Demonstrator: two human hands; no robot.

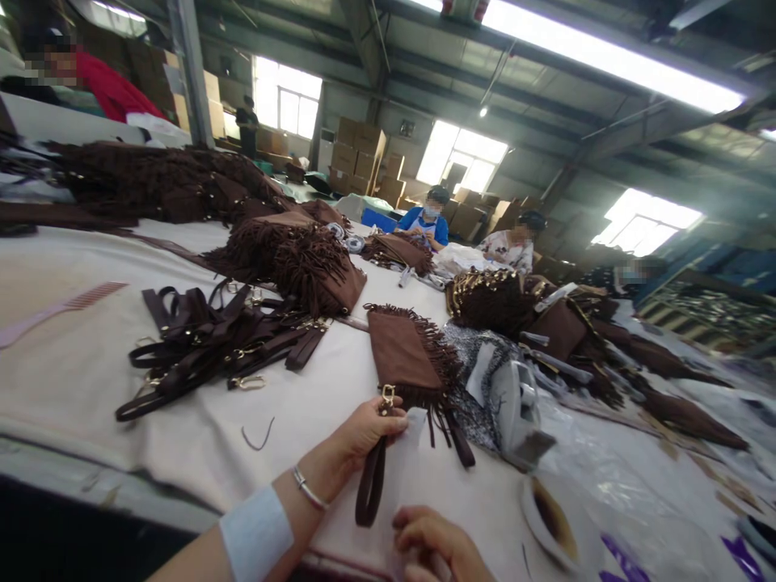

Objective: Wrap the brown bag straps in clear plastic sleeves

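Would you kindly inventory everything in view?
fringed pouch: one, brown, centre
wrist strap: one, dark brown, below pouch
translucent strip: one, whitish, lower centre
loose straps: several, dark brown, left
fringed heaps: several, brown, behind, right
comb: one, pink, far left
roll: one, white, lower right
plastic film: some, clear, right
table cover: one, off-white, underneath
boxes: many, brown, background
windows: at least three, white, back
people: at least five, varied clothing, background
lamps: several, white, overhead
left hand: one, bare, on strap
right hand: one, bare, lower centre
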